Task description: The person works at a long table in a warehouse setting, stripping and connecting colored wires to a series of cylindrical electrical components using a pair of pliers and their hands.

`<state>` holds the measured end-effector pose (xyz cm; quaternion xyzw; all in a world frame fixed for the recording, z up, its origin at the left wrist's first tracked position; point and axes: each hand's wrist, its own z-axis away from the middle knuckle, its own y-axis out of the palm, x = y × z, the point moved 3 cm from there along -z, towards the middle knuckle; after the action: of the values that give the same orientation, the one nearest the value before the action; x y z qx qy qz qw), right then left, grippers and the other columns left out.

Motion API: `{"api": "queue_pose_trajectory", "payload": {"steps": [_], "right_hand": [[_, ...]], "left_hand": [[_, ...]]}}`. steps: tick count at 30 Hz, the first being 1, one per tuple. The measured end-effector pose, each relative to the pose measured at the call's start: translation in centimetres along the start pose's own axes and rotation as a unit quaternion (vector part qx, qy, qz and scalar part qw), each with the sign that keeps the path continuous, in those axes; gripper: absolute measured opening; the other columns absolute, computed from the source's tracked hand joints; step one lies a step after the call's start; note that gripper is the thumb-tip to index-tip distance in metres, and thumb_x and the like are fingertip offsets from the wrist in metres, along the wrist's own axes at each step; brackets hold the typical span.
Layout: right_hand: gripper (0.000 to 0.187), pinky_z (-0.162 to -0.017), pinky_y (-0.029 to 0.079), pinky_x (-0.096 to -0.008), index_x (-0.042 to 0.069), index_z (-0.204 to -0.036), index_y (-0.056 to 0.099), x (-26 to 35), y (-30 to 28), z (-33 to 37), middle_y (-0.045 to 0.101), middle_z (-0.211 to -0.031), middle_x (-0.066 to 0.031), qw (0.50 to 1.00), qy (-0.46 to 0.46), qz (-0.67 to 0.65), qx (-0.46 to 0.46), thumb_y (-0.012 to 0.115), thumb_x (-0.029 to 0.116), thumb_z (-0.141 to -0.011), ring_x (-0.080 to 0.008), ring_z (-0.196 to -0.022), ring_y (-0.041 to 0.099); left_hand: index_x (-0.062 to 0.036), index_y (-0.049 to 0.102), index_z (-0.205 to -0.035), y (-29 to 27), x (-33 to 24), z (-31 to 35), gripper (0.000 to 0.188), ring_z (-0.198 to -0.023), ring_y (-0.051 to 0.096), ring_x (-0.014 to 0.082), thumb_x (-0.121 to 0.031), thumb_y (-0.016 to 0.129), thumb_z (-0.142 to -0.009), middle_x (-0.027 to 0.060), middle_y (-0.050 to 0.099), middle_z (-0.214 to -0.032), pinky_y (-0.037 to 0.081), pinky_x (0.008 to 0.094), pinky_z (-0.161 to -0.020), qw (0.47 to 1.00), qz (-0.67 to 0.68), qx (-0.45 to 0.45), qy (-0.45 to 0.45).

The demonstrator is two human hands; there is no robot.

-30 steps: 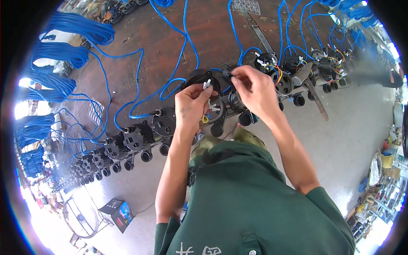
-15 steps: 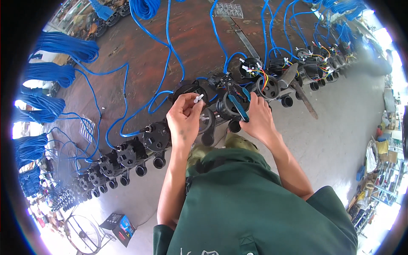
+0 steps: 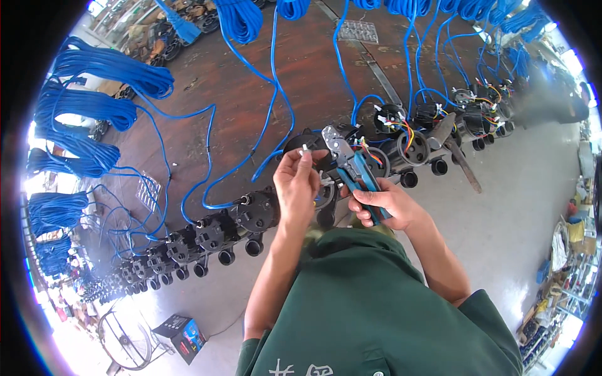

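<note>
Between the thumb and fingers of my left hand [image 3: 296, 188] is a small white wire connector [image 3: 305, 148]. My right hand [image 3: 390, 205] is wrapped round the blue handles of crimping pliers [image 3: 355, 164], whose grey head points up and away from me. The head lies just right of my left fingertips. Behind both hands is a round black housing [image 3: 305, 140], partly covered by my fingers. Right of the pliers stands another black housing [image 3: 406, 149], open at the top, with red, yellow and white wires coming out.
A row of black housings [image 3: 257, 213] lines the bench's near edge. Blue cables [image 3: 241, 22] run from them to coiled bundles at the back and left. A hammer [image 3: 463, 164] lies over the edge at right. A clear tray [image 3: 359, 31] rests on the dark bench [image 3: 219, 75].
The pliers have swung upright and toward my left hand, and my right fingers have wrapped round their handles. My left hand keeps its pinch on the connector. The view has shifted slightly.
</note>
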<state>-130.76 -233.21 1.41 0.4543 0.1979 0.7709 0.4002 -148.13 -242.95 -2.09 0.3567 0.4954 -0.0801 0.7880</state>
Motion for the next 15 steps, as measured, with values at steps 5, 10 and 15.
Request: {"api": "queue_pose_trajectory", "payload": {"steps": [5, 10, 15], "right_hand": [[0.04, -0.061, 0.046, -0.0302, 0.002, -0.124, 0.062, -1.0, -1.0, -2.4, 0.06, -0.094, -0.0034, 0.998, 0.032, -0.06, 0.015, 0.076, 0.027, -0.096, -0.0137, -0.075, 0.056], [0.043, -0.063, 0.048, -0.0312, 0.002, -0.127, 0.062, -0.1, -1.4, -2.7, 0.061, -0.093, -0.003, 0.998, 0.016, -0.05, 0.03, 0.077, 0.027, -0.096, -0.014, -0.075, 0.057], [0.038, -0.068, 0.049, -0.0306, 0.001, -0.127, 0.065, 0.8, -0.3, -2.1, 0.065, -0.094, -0.0041, 0.986, -0.086, 0.133, -0.052, 0.075, 0.02, -0.095, -0.0134, -0.079, 0.061]], "left_hand": [[-0.0007, 0.063, -0.105, 0.5, 0.1, 1.1, 0.014, -0.049, 0.044, 0.003, -0.015, 0.061, -0.107, 0.0126, 0.077, -0.098, 0.031, 0.0207, -0.042, 0.996, -0.063, -0.021, 0.061], [0.0014, 0.063, -0.108, 0.7, -0.4, 1.7, 0.013, -0.053, 0.048, 0.0018, -0.012, 0.064, -0.105, 0.0109, 0.077, -0.095, 0.036, 0.0194, -0.045, 0.992, -0.107, -0.018, 0.071], [0.0037, 0.065, -0.107, 0.6, -0.9, 1.3, 0.015, -0.054, 0.048, 0.0032, -0.011, 0.062, -0.106, 0.0102, 0.075, -0.092, 0.036, 0.0199, -0.047, 0.989, -0.139, -0.004, 0.051]]}}
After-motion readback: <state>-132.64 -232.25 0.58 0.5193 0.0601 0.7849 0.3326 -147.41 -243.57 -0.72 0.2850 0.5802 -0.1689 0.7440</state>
